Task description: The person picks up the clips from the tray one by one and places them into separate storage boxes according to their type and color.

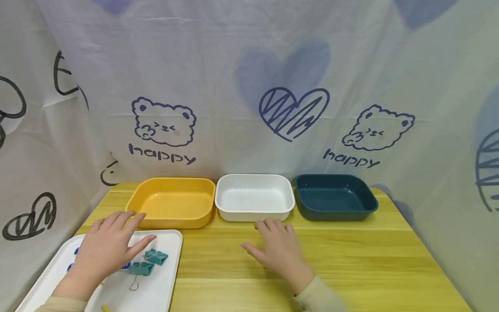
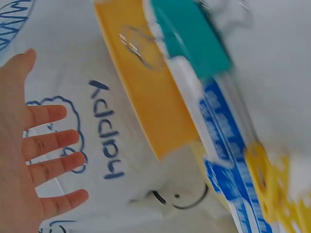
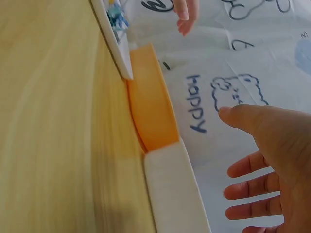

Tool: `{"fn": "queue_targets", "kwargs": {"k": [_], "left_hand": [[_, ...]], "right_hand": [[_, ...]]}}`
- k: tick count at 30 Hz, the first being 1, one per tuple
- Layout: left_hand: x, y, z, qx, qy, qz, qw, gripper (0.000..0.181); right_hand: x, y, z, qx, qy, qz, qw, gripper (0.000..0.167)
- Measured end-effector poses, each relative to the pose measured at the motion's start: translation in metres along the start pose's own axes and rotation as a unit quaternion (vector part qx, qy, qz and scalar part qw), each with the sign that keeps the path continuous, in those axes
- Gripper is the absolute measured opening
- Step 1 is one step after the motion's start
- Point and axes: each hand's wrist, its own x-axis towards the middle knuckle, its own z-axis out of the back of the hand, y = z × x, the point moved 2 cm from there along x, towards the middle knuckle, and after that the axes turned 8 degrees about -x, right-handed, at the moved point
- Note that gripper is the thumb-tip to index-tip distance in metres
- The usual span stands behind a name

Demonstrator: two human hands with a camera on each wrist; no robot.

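Observation:
My left hand [image 1: 107, 245] hovers over the white tray [image 1: 153, 294], its fingers spread and holding nothing. Beside its thumb lie two teal binder clips [image 1: 156, 256], one with a wire handle sticking out. Small blue pieces [image 1: 126, 265] show partly from behind the hand, which hides much of the tray. In the left wrist view, a blue-and-white printed item [image 2: 223, 131] and yellow pieces [image 2: 269, 182] appear blurred; I cannot tell their kind. Above the wooden table, in front of the white bin, my right hand [image 1: 278, 247] has its fingers extended and is bare of any object.
Along the back of the table [image 1: 331, 268] stand a yellow bin [image 1: 171, 223], a white bin [image 1: 255, 216] and a dark blue bin [image 1: 337, 214], side by side. A printed cloth [image 1: 222, 86] hangs behind them and at both sides.

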Motion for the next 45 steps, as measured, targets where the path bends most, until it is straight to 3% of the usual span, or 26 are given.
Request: {"fn": "queue_targets", "kwargs": {"k": [6, 9, 13, 16, 21, 27, 35, 45], "left_hand": [[-0.014, 0.024, 0.000, 0.016, -0.017, -0.007, 0.9997, 0.065], [-0.019, 0.035, 0.000, 0.023, 0.010, 0.008, 0.9997, 0.065], [-0.024, 0.050, -0.004, 0.037, 0.070, 0.042, 0.9960, 0.067], [-0.027, 0.061, -0.010, 0.044, 0.088, 0.051, 0.9939, 0.065], [-0.034, 0.078, -0.017, 0.045, 0.073, 0.044, 0.9954, 0.053], [-0.042, 0.102, -0.025, 0.059, 0.100, 0.082, 0.9898, 0.052], [-0.060, 0.130, -0.029, 0.089, 0.119, 0.099, 0.9839, 0.049], [-0.065, 0.143, -0.032, 0.090, 0.104, 0.068, 0.9882, 0.048]], "right_hand": [[0.003, 0.019, -0.004, -0.004, 0.030, 0.022, 0.9993, 0.054], [0.005, 0.027, -0.006, -0.007, 0.042, 0.033, 0.9986, 0.054], [0.008, 0.038, -0.010, -0.014, 0.061, 0.047, 0.9969, 0.055], [0.009, 0.045, -0.015, -0.015, 0.081, 0.058, 0.9949, 0.057], [0.012, 0.059, -0.023, -0.005, 0.115, 0.072, 0.9907, 0.058], [0.018, 0.082, -0.034, 0.006, 0.153, 0.083, 0.9847, 0.061], [0.021, 0.124, -0.049, -0.005, 0.170, 0.132, 0.9767, 0.064], [0.023, 0.161, -0.058, -0.021, 0.192, 0.126, 0.9731, 0.061]]}}
